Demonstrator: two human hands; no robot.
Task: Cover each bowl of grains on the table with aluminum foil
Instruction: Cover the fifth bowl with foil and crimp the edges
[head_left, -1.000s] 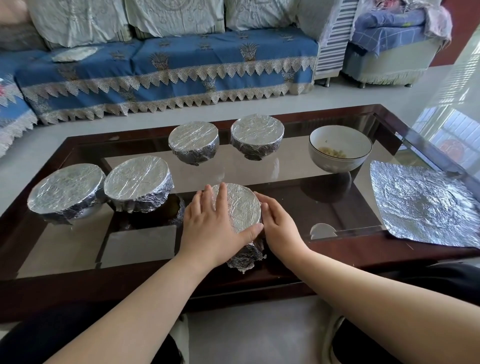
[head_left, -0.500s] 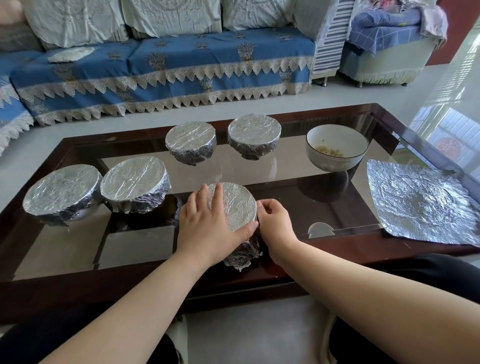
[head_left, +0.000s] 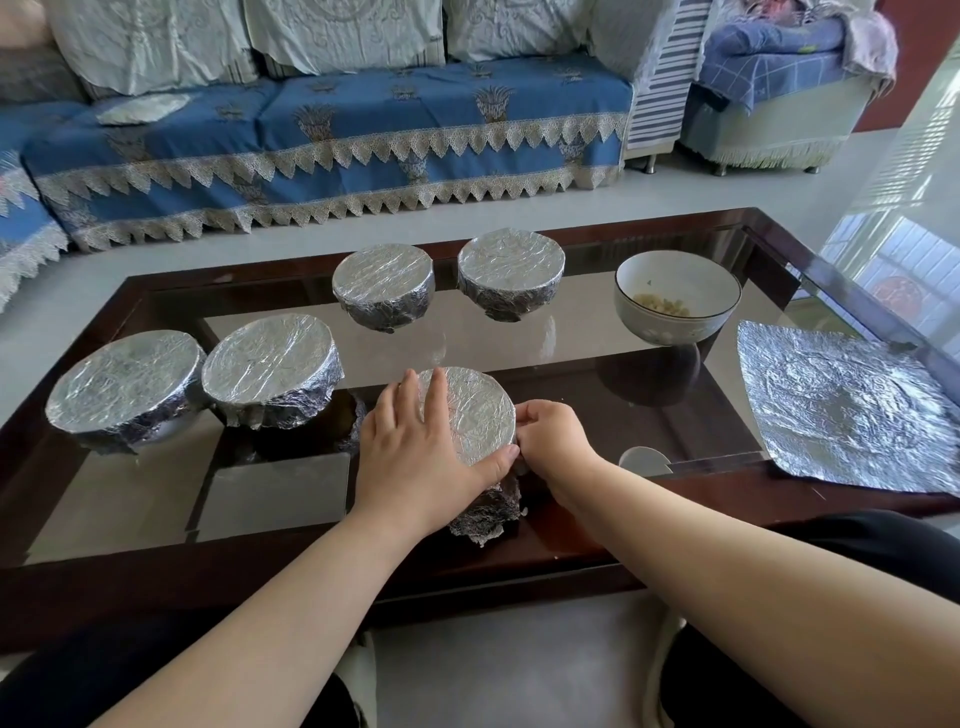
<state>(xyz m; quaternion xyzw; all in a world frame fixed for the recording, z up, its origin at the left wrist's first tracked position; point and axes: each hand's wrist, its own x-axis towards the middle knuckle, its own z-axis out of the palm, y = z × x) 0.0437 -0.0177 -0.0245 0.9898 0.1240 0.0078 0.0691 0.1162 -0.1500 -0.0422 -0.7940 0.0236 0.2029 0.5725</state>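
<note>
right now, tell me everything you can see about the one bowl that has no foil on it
The uncovered bowl is a round, pale, ceramic-looking bowl with a thin dark line at its rim and faint spots on its outer wall. It stands upright on the glass table, at the far right of the back row, beside a foil-covered bowl. A small heap of pale yellowish grains lies in its bottom; most of the inside is bare. Neither hand touches it. A flat foil sheet lies near it to the right.

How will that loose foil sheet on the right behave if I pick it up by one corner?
The foil sheet looks thin and crinkled, so it would probably droop and bend instead of staying flat. It likely weighs almost nothing. Its wrinkles suggest that it holds creases, and a hard pull might tear it.
</note>
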